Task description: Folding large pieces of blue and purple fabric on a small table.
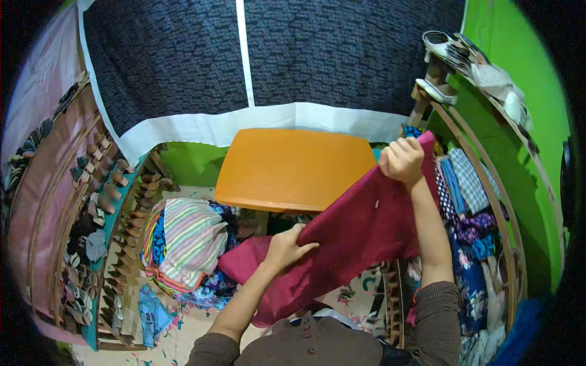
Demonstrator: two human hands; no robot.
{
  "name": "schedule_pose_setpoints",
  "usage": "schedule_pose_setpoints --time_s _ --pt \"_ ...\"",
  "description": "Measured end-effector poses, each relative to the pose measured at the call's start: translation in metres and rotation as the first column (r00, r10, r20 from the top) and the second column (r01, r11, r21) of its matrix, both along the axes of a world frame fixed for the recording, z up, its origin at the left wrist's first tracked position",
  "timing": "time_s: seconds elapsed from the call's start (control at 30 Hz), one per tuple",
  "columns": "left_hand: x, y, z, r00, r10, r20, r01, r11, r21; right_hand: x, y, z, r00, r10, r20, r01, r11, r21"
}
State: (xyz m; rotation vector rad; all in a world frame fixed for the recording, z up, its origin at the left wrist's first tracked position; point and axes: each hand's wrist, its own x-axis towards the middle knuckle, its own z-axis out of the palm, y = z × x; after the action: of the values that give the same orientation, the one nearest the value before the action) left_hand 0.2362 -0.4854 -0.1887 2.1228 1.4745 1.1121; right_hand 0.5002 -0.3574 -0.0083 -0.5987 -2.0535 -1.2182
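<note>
A dark red cloth [360,235] stretches slantwise in front of me, from upper right down to lower left. My right hand [403,161] is raised, its fist closed round the cloth's upper right corner. Lower down, my left hand [288,249] grips the upper edge nearer the other end, with the thumb showing and the other fingers partly hidden. The cloth's lower part hangs loose in front of my body. A small pale mark shows on its surface. Behind the cloth stands an orange table [299,165], its right side partly covered.
A heap of clothes topped by a striped cloth [192,235] lies left of the table. Shoe racks [110,256] line the left side. Folded clothes [467,183] fill a rack on the right, with white shoes [436,91] above. A dark curtain [171,55] hangs behind.
</note>
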Motion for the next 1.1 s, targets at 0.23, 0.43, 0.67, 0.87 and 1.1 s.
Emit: schedule_pose_setpoints --time_s 0.23,0.43,0.67,0.87,1.1 --pt "-0.005 0.048 -0.023 0.976 -0.157 0.149 0.168 0.984 -0.063 0.010 0.070 0.008 0.999 0.037 0.014 -0.037 0.999 0.014" --pt "0.015 0.073 -0.016 0.980 0.019 -0.197 -0.012 0.999 0.034 0.023 0.090 0.002 0.993 -0.106 -0.060 0.105 0.994 -0.019" --pt "0.034 0.083 0.015 0.972 0.146 -0.182 -0.108 0.972 0.207 -0.056 0.037 -0.079 0.940 0.338 -0.039 -0.328 0.869 -0.371" --pt "0.021 0.067 0.050 0.984 0.024 -0.177 0.002 0.990 0.144 -0.050 0.044 -0.077 0.911 0.409 -0.060 -0.409 0.870 -0.275" --pt "-0.023 0.077 0.046 0.953 0.111 -0.283 -0.067 0.985 0.159 -0.056 0.066 -0.072 0.931 0.345 -0.117 -0.361 0.914 -0.183"
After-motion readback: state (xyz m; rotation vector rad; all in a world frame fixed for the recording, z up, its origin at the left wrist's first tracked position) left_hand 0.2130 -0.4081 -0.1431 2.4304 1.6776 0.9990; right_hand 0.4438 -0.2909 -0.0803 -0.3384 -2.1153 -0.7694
